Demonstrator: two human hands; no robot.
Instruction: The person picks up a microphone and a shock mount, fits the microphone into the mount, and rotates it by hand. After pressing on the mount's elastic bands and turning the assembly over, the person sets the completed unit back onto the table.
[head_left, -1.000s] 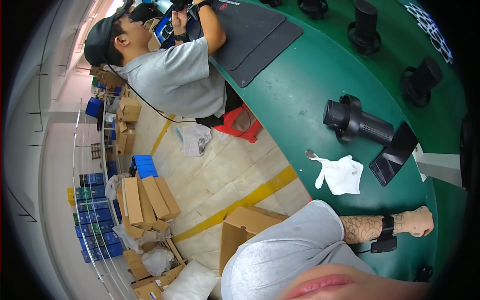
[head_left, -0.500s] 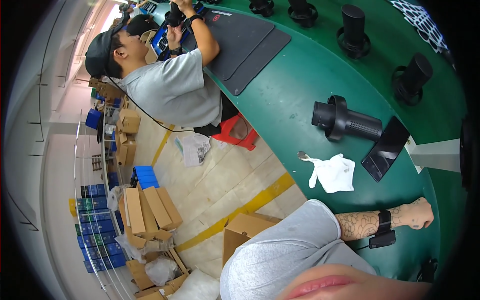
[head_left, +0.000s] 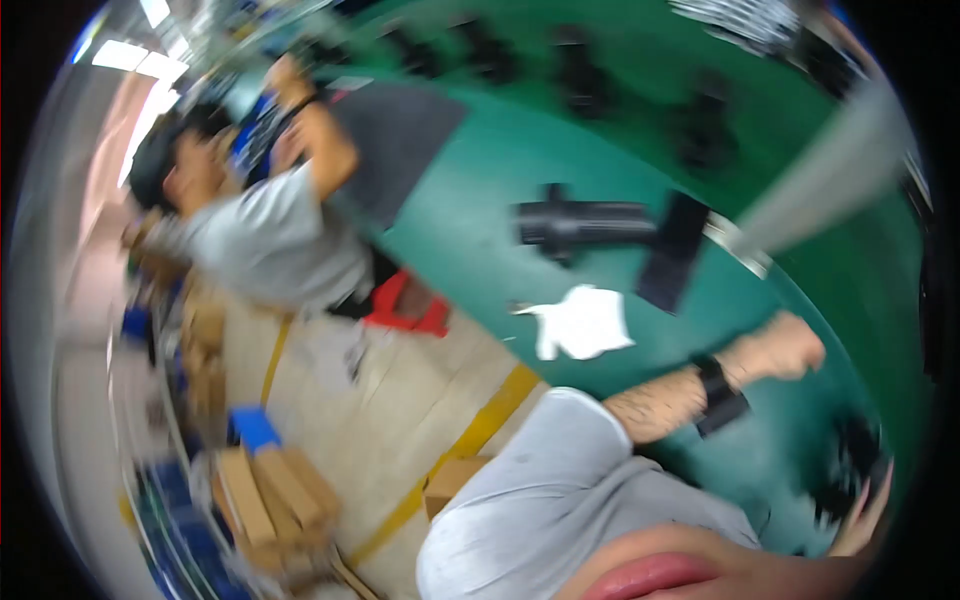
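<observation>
My left hand [head_left: 778, 346] rests on the green table [head_left: 480, 150], its fingers curled into a fist with nothing showing in it. A black band with a small box [head_left: 718, 398] is strapped round that wrist. At the lower right edge, part of my right hand [head_left: 862, 515] shows beside a dark, blurred object [head_left: 848, 465]; whether it grips this is unclear. Beyond my left hand lie a white cloth [head_left: 583, 322], a dark flat phone-like slab [head_left: 674, 252] and a black cylindrical device with a ring around it [head_left: 590, 223], on its side.
Several black devices [head_left: 580, 75] stand along the far side of the table. A pale post [head_left: 830, 170] rises at the right. A co-worker [head_left: 270, 235] sits at the left by a dark mat [head_left: 400, 140]. Cardboard boxes [head_left: 270, 500] and a red stool [head_left: 408, 303] are on the floor.
The view has swung, so the table things appear further left, and the picture is blurred. Part of my right hand has come into view at the lower right. My left hand stays closed.
</observation>
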